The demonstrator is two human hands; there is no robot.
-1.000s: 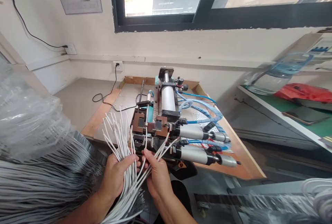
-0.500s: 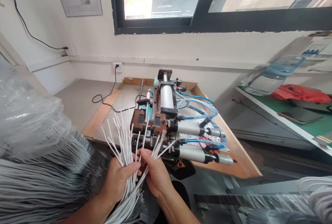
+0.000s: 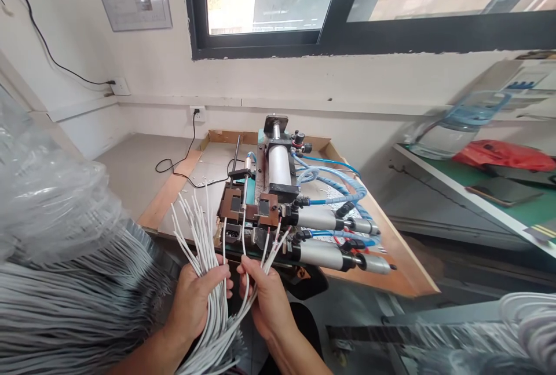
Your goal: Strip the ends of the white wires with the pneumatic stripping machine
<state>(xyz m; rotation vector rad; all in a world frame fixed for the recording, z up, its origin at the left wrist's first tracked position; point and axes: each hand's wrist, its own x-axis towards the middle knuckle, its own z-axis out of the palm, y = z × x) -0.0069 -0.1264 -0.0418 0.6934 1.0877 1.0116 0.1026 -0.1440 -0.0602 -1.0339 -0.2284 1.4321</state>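
The left hand point(image 3: 197, 299) clasps a bundle of thin white plastic-coated wires point(image 3: 204, 247); the right hand point(image 3: 264, 299) pinches a few strands, their long axis pointing up-forward from its grip toward the grey pneumatic machine point(image 3: 278, 201) just beyond.

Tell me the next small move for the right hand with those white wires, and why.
Probably feed one wire forward into the machine. The right hand pinches a few white wires whose tips sit just at its front, while the left hand grips the fanned bundle.

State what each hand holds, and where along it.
The left hand grips a bundle of white wires below their fanned ends; the right hand pinches a few wires near their tips.
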